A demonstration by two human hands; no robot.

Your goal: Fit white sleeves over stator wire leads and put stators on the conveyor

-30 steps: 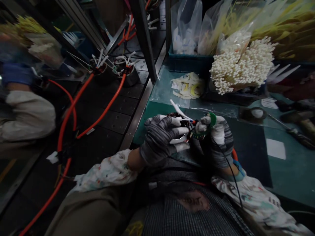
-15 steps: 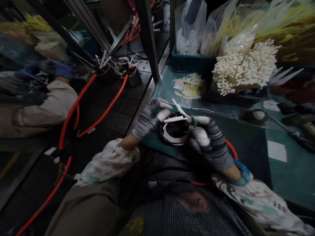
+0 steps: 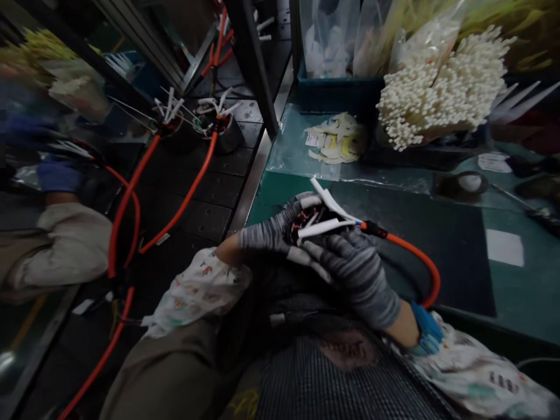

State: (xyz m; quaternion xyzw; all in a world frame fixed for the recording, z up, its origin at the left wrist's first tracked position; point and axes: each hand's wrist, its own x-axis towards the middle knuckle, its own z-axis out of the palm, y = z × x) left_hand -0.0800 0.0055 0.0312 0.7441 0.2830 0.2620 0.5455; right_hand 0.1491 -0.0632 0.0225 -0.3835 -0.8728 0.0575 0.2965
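Both my gloved hands close round a small round motor stator with dark windings at the near edge of the green bench. My left hand grips its left side, fingers curled over the rim. My right hand covers its near right side, fingers wrapped on it. White sleeves stick out of the top of the stator. An orange cable runs from it to the right and loops back toward my right wrist.
A bundle of white tubes and plastic bags stand at the back of the bench, with paper scraps and a tape roll. Left, a dark conveyor carries stators with orange cables. Another person's sleeve is far left.
The stator lay flat on the bench half a second ago; both hands have closed round it and tilted it. The orange cable now shows stretched to the right.
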